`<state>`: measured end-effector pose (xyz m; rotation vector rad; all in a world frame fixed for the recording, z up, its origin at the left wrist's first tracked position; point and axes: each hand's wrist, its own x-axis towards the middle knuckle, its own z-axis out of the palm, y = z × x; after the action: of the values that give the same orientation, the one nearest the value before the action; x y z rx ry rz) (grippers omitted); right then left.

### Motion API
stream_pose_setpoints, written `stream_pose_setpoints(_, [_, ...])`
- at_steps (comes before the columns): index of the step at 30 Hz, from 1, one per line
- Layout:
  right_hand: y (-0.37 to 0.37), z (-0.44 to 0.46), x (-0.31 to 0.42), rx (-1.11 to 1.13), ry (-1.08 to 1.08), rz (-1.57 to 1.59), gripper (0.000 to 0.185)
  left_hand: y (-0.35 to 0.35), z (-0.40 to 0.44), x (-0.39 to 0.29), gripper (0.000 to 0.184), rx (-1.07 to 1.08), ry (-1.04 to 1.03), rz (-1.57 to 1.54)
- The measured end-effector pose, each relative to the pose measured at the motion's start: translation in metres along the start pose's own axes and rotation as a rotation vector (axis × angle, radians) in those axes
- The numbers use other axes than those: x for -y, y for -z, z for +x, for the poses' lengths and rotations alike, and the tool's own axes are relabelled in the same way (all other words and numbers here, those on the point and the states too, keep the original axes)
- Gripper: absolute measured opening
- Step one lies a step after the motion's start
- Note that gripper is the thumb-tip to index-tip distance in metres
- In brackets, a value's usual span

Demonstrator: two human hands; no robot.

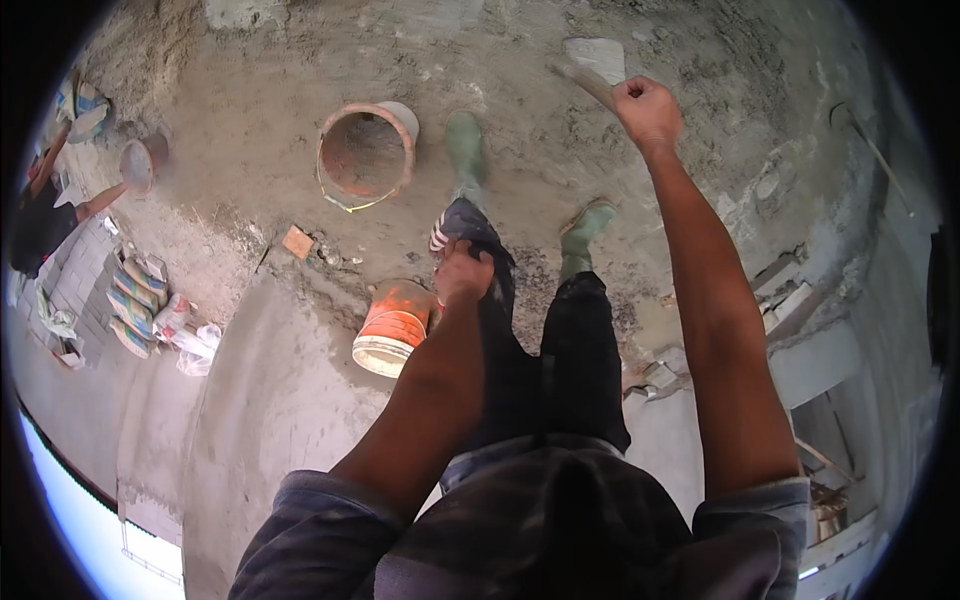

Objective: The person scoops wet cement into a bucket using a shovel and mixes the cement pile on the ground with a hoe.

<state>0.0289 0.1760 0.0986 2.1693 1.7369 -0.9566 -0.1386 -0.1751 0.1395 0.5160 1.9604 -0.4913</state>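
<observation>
My right hand (648,112) is stretched out ahead over the rough grey cement surface. Its fingers are closed round a narrow, flat, trowel-like tool (586,83), blurred and seen nearly edge-on, which points to the left. Just beyond the tool lies a pale, smooth patch (598,58). Down at my left knee, my left hand (464,272) has its fingers curled round the dark trouser leg (497,300); its fingertips are partly hidden. An orange-and-white bucket (390,330) stands close beside that hand. Farther ahead, a larger bucket (366,150) with a wire handle shows its cement-stained inside.
My green boots (465,150) stand on the cement-covered ground. A brick piece (298,241) lies left of the buckets. At far left another person (45,225) reaches toward a small bucket (143,165), near stacked bags (135,305). Broken blocks (790,305) lie at right.
</observation>
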Motion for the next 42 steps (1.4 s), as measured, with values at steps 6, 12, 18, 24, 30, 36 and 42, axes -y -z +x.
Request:
stream_pose_setpoints(6, [-0.003, 0.002, -0.005, -0.017, 0.011, 0.009, 0.023, 0.010, -0.002, -0.003, 0.056, 0.008, -0.018, 0.014])
stream_pose_setpoints(12, [-0.002, -0.001, -0.006, -0.017, 0.015, -0.001, 0.024, 0.034, 0.004, -0.009, 0.057, 0.009, -0.014, 0.015])
stream_pose_setpoints(18, [-0.005, 0.005, -0.006, -0.003, -0.010, 0.004, 0.025, 0.066, 0.020, -0.012, 0.058, 0.029, -0.021, 0.064])
stream_pose_setpoints(24, [-0.023, 0.018, -0.044, -0.018, 0.085, 0.049, 0.025, 0.087, 0.017, -0.009, 0.057, 0.121, 0.018, 0.052])
stream_pose_setpoints(30, [-0.017, 0.020, -0.055, -0.015, 0.194, 0.135, 0.024, 0.083, 0.008, -0.010, 0.058, 0.092, 0.034, -0.043])
stream_pose_setpoints(36, [-0.017, 0.021, -0.064, -0.003, 0.204, 0.103, 0.025, 0.062, -0.001, -0.014, 0.056, 0.049, 0.030, -0.044])
stream_pose_setpoints(42, [-0.015, 0.019, -0.055, -0.016, 0.151, 0.062, 0.028, 0.047, -0.008, -0.018, 0.054, 0.039, 0.025, -0.070])
